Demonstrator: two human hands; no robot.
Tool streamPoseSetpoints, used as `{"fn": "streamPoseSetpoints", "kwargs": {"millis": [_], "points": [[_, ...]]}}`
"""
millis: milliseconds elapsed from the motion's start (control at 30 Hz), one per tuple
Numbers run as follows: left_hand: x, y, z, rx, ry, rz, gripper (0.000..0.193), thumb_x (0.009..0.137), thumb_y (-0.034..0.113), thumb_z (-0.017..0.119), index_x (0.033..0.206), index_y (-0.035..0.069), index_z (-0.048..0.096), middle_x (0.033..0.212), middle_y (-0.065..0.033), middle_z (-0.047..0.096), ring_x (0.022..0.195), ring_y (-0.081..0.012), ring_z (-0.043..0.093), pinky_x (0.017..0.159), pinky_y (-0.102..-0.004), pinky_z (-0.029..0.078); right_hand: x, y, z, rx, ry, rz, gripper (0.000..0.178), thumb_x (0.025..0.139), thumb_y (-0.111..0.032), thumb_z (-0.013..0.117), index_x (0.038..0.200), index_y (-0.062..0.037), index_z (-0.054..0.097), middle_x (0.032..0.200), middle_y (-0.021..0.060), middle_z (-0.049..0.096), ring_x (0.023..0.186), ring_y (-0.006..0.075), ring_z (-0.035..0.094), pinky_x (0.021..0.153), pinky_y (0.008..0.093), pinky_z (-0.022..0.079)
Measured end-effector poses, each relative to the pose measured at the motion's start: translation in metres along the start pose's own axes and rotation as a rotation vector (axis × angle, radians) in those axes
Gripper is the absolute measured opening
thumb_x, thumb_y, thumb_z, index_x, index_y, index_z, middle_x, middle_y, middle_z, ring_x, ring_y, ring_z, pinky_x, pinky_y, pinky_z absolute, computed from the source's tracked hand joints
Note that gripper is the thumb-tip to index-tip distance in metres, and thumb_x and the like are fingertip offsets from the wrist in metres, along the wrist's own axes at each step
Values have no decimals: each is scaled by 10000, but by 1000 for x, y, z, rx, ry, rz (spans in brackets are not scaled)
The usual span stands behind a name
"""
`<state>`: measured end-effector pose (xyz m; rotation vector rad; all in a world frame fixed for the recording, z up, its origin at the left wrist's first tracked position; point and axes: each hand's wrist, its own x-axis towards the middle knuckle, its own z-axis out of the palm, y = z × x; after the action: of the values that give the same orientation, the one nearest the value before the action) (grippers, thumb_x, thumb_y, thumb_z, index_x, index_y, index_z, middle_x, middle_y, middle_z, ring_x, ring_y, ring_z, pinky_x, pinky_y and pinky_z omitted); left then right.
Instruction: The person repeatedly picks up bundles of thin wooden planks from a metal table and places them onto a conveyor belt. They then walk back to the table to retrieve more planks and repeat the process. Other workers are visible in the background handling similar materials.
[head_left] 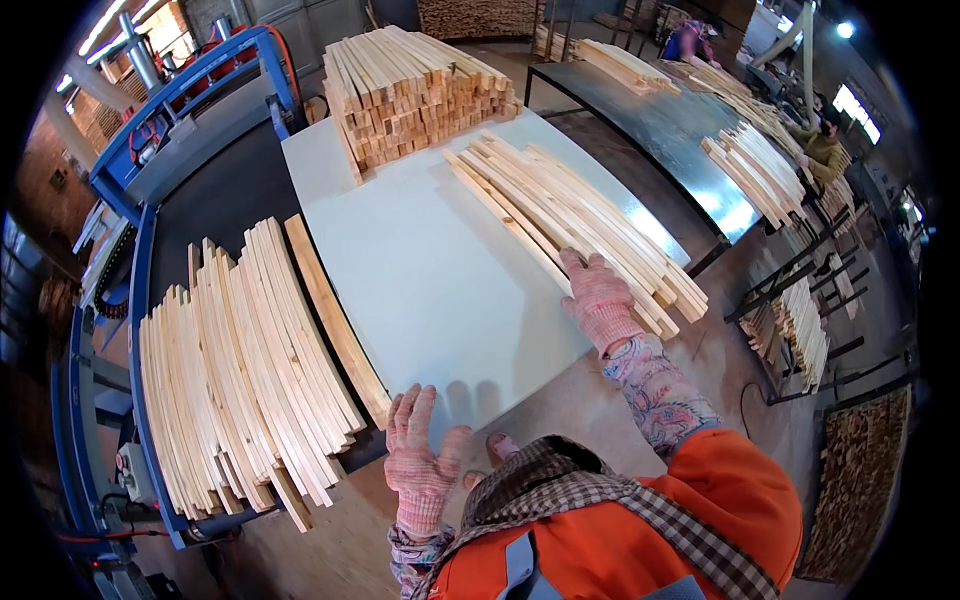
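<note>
Both my hands wear pink-white knitted gloves. My right hand (602,303) lies at the near left side of a loose pile of pale wooden strips (590,220), its fingers bent over the outermost strip; the palm side is hidden. My left hand (422,455) is open and empty, fingers and thumb spread, just over the near edge of the pale grey table (400,260). Close to its fingertips ends a single darker wooden strip (335,320), set apart from a row of strips (240,370) lying side by side on the black bed at the left.
A blue-framed machine (200,85) stands around the black bed. A tall stack of squared strips (420,95) sits at the table's far end. Right of it is a metal table (650,130) with more strips, a black rack (790,310), and a co-worker (825,150) farther back.
</note>
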<state>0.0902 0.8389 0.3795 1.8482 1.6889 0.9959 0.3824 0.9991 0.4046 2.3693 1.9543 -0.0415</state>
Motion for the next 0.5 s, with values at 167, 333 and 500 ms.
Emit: {"fn": "streamPoseSetpoints", "kwargs": {"millis": [167,333,500], "points": [[10,-13,-10,613,16,89,546,767,350,766,1240,115,626,1287,-120,577,1252,-340,512,1002,-464,445,24,7,-17,-74,-40,-10,726,797,-246,758,1442,-205,428,1228,143,593,1149,339,635,849,448,570],[27,-25,-41,642,-224,0,477,772,295,731,1214,152,621,1263,-112,563,1216,-338,507,993,-490,424,35,6,-18,-125,-36,-34,730,792,-271,767,1438,-206,432,1308,158,571,1173,335,626,902,459,554],[37,-59,-46,1000,-47,225,449,788,195,672,1234,175,618,1303,-142,550,1227,-346,490,1090,-497,343,34,-10,-23,-52,-177,-28,879,820,-382,776,1556,-218,324,1424,174,487,1291,345,549,1022,465,502]]}}
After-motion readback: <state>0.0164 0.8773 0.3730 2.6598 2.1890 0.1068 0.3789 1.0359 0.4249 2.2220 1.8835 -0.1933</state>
